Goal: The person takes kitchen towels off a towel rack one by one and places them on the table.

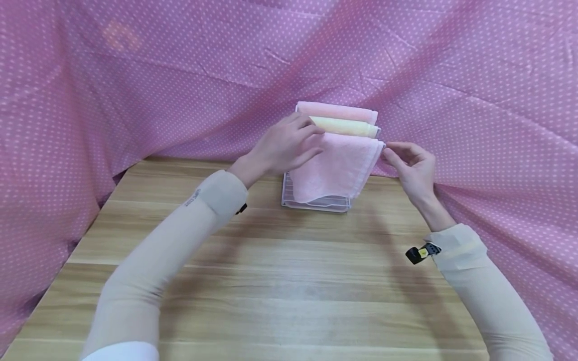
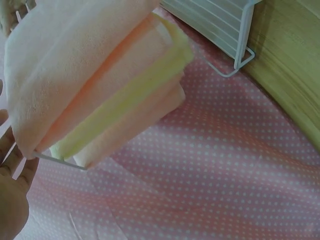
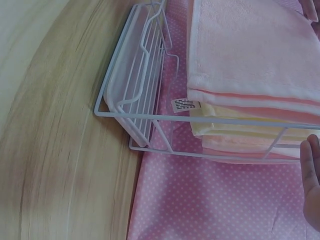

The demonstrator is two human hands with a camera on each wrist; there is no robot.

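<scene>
Three small towels hang over a white wire rack (image 3: pixel 145 116): a pink towel (image 1: pixel 338 163) in front, a yellow towel (image 1: pixel 347 126) behind it and another pink towel (image 1: pixel 336 110) at the back. My left hand (image 1: pixel 289 143) is at the front towel's upper left, thumb and forefinger spread apart; in the left wrist view its fingers (image 2: pixel 15 162) lie close by the towel's edge. At the opposite top corner, my right hand (image 1: pixel 413 165) pinches the front towel's edge between thumb and forefinger. The right wrist view cuts off that contact.
The rack's wire base (image 1: pixel 316 203) stands on a wooden table (image 1: pixel 289 281) near its far edge. Pink dotted cloth (image 1: pixel 203 75) hangs behind and along both sides. A printed label (image 3: pixel 185 104) sticks out from the towels.
</scene>
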